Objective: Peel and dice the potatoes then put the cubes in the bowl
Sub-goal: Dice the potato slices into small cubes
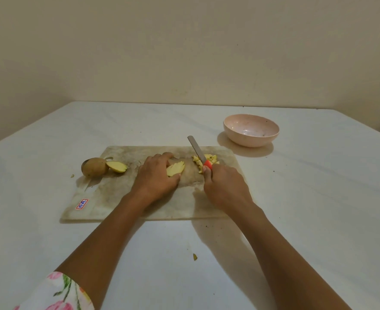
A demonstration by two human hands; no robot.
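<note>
Potatoes all lie on the cutting board (pixel 108 198), a stained slab on the wide white surface (pixel 296 198), which runs bare from each board edge, with most room to the right and in front. The pink bowl (pixel 249 142) stands beyond the board's far right corner, apart from it. The left hand (pixel 155 177) is at the board's middle, fingers curled over a sliced potato (pixel 176 168) with the thumb on its near side, holding the fanned slices together. The right hand (pixel 224 186), toward the board's right edge, is wrapped round the red handle of a knife (pixel 196 149), whose blade angles up and away over the pile of cubes (pixel 209 158). A whole unpeeled potato (pixel 94 167) sits at the board's left edge, with a cut half (pixel 117 167) lying against it, pale face up. A sticker (pixel 82 204) marks the near left corner, and a small scrap (pixel 194 256) lies on the surface in front of the near edge.
</note>
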